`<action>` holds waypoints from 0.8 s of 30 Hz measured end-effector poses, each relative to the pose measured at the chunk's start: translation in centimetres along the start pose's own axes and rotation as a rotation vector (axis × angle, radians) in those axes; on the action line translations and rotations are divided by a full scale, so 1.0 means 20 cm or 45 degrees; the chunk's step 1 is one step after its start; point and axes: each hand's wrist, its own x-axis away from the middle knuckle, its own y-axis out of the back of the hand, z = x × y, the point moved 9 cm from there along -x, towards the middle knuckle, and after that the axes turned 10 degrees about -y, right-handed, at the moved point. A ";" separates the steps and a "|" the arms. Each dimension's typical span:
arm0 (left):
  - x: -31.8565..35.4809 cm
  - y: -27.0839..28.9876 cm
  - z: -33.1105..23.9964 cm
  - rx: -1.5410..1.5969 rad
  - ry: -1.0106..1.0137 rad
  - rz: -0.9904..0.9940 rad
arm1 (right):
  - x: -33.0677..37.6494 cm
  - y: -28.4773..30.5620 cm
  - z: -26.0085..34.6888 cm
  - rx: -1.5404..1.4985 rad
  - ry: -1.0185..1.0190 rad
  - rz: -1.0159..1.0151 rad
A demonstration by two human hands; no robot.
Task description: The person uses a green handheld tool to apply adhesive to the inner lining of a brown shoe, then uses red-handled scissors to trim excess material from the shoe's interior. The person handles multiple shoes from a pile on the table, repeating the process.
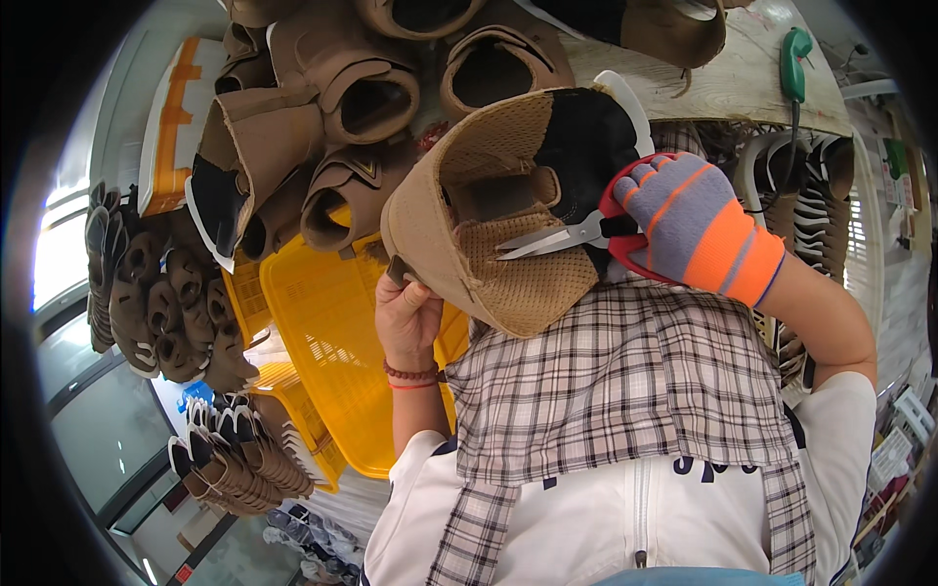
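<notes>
Over my lap: I hold up a tan suede shoe upper with a mesh lining and a black heel part [489, 210], raised above the plaid checked apron [625, 381] on my front.
Left hand: my bare left hand [405, 317] comes up from below, its fingers [415, 293] clenched on the lower left rim of the tan upper; a red-brown bead bracelet [410, 374] sits on that wrist.
Right hand: my right hand [684, 220] wears a grey and orange knit glove, its fingers closed through the red handles of a pair of small steel scissors [562, 237].
Scissors: the blades point left into the opening of the upper, their tips just over the mesh lining; I see them slightly parted.
Upper's place: between both hands, its opening turned toward me, the black part on the right just beside the glove.
Counter: a pale wooden counter [743, 78] lies behind the upper; near its right end rests a green-handled tool [796, 59].
Behind left: a heap of brown shoe uppers [322, 107] lies above and to the left of the one I hold.
Below the heap: yellow plastic crates [332, 332] sit just left of my left forearm.
Far left: more dark brown uppers [156, 303] are stacked in rows, well apart from my hands.
</notes>
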 end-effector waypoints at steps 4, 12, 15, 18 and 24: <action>0.00 0.01 0.01 0.013 0.003 0.010 | -0.01 -0.03 0.00 0.038 0.008 0.020; -0.02 -0.04 0.00 0.004 0.000 0.085 | 0.02 -0.01 -0.07 0.012 -0.054 0.044; -0.03 -0.07 0.00 0.005 -0.010 0.144 | 0.03 0.02 -0.09 0.148 -0.049 -0.003; -0.02 -0.06 0.00 0.008 -0.005 0.103 | 0.05 -0.01 -0.09 0.202 -0.042 -0.031; -0.01 -0.03 0.00 -0.041 -0.002 0.014 | 0.06 -0.01 -0.06 0.180 -0.039 -0.053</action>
